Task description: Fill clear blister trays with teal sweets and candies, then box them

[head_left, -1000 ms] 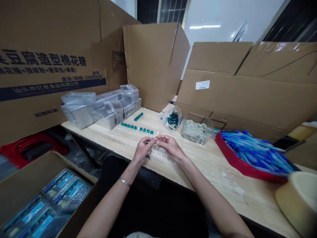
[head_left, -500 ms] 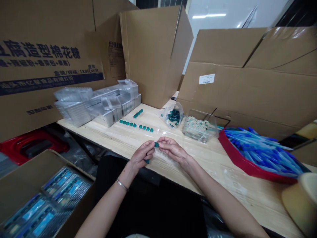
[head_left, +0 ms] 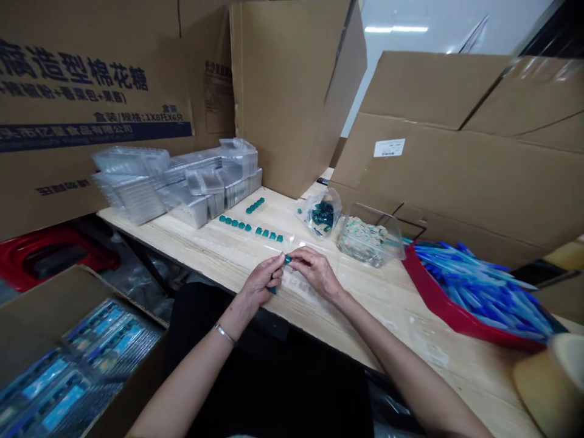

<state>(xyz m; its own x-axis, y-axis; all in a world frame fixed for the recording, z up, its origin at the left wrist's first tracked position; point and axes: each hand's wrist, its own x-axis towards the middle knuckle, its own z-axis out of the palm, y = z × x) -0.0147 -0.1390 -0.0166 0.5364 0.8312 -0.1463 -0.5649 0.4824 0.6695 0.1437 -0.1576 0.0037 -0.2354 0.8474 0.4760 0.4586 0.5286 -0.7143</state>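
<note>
Between the fingertips of both hands is a small dark green piece; its exact kind is too small to tell. My left hand pinches it from the left, with another green piece showing below its curled fingers. On the other side, my right hand grips it between thumb and fingers. Beyond the hands, a row of green pieces lies on the wooden table, with a shorter row behind it. Clear plastic lies under the right hand.
Stacked clear plastic trays stand at the left. A bag of green pieces, a clear box of pale pieces and a red tray of blue pens line the right. Cardboard boxes wall the back; another holds blue packs.
The green piece between my fingertips was in plain view half a second ago and is now partly covered by the fingers. Both hands stay together while the camera view has shifted slightly.
</note>
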